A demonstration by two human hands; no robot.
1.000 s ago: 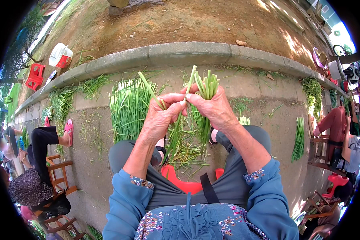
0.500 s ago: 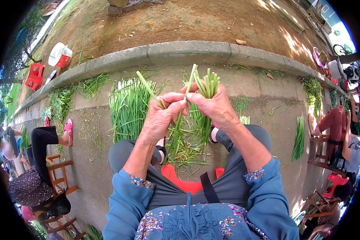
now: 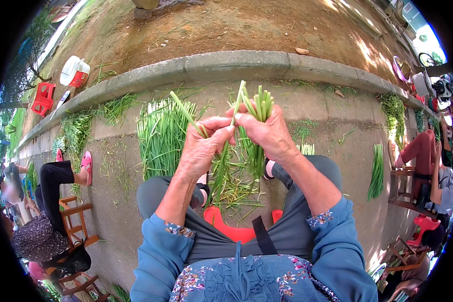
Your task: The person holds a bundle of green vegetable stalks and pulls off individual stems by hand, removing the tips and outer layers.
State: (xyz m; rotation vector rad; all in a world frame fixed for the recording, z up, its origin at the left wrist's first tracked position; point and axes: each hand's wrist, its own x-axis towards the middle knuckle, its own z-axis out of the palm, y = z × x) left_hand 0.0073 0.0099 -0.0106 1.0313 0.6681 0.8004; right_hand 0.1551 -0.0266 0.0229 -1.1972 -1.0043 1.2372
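In front of my knees my two hands meet at the fingertips. My right hand [image 3: 271, 138] is closed round a bunch of long green chive-like stalks [image 3: 262, 106], pale cut ends up and leafy ends hanging down. My left hand [image 3: 196, 148] is closed in a pinch, with a thick stalk [image 3: 185, 111] sticking up out of it to the left. Another stalk [image 3: 238, 98] stands up between the fingertips of both hands. Beyond my left knee lies a large pile of the same stalks [image 3: 161, 141], white ends away from me. Loose trimmings [image 3: 236, 190] cover the ground below my hands.
A concrete curb [image 3: 236, 66] runs across ahead. To the right lies a small bundle of stalks [image 3: 375, 173]. Heaped greens [image 3: 75, 131], a red stool [image 3: 44, 98] and a white bucket [image 3: 73, 70] are at the left. Seated people [image 3: 48, 201] are on both sides.
Almost nothing differs: the hands and stalks stay in nearly the same place, with the bunch in my right hand shifted very slightly left.
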